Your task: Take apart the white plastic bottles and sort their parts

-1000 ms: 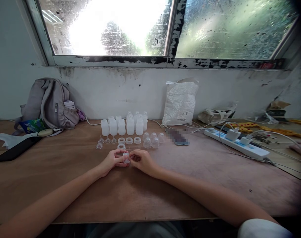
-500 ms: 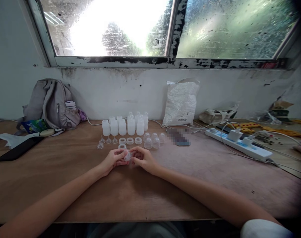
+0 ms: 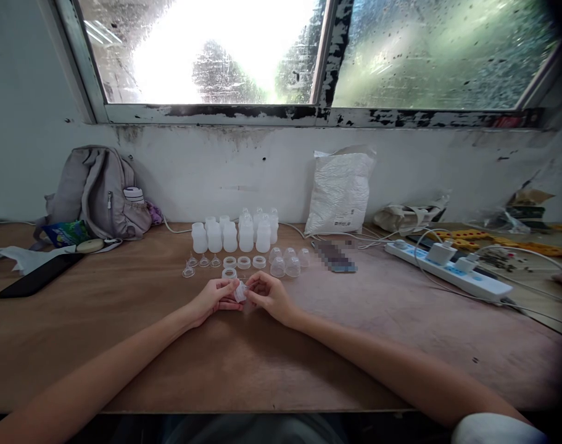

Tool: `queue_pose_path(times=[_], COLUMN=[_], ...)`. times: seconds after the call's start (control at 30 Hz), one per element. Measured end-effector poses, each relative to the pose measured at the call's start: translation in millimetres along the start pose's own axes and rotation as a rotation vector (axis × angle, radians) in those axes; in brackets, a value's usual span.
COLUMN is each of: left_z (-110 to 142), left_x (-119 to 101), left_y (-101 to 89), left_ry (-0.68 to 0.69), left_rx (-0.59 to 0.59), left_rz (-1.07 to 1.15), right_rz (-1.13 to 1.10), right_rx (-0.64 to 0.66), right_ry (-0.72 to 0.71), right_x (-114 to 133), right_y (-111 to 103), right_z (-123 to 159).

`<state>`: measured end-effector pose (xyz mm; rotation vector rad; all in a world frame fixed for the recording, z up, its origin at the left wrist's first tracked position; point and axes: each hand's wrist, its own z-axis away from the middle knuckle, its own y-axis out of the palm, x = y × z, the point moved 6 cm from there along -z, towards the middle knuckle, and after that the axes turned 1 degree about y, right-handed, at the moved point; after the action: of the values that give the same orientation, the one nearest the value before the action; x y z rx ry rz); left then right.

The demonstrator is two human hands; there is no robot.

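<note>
My left hand (image 3: 221, 295) is closed around a whitish bottle collar (image 3: 240, 293), held tilted just above the table. The fingers of my right hand (image 3: 268, 297) pinch at its right side, where a clear nipple seems to poke out; the fingertips partly hide it. Just beyond my hands lies a loose collar ring (image 3: 229, 272), with a row of more rings (image 3: 244, 263) behind it. Several clear nipples (image 3: 189, 271) stand to the left. Clear dome caps (image 3: 292, 267) are grouped on the right.
Frosted baby bottles (image 3: 229, 237) stand in rows at the back, some topped with nipples. A phone (image 3: 338, 258), a white bag (image 3: 340, 194) and a power strip (image 3: 451, 271) with cables are to the right. A backpack (image 3: 95, 194) and a black flat object (image 3: 40, 275) are left.
The collar has turned a little between my hands, and my right fingertips have shifted on it. The view has moved slightly; the things on the table stay in place.
</note>
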<state>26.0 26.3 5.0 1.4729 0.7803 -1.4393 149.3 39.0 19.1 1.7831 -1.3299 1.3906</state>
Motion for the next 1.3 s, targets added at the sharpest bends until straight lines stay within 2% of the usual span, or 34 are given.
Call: queue_pose_path(times=[0.7, 1.1, 1.3], left_z=[0, 1, 1], left_x=[0, -2, -2], left_y=[1.0, 3.6, 3.3], left_ry=[0.009, 0.025, 0.029], left_rx=[0.001, 0.002, 0.002], left_rz=[-0.056, -0.084, -0.054], right_rz=[-0.055, -0.059, -0.094], right_rx=[0.078, 0.167, 0.159], right_ry=[0.027, 0.038, 0.025], right_x=[-2, 12, 11], right_y=[3, 8, 9], right_z=[1, 5, 5])
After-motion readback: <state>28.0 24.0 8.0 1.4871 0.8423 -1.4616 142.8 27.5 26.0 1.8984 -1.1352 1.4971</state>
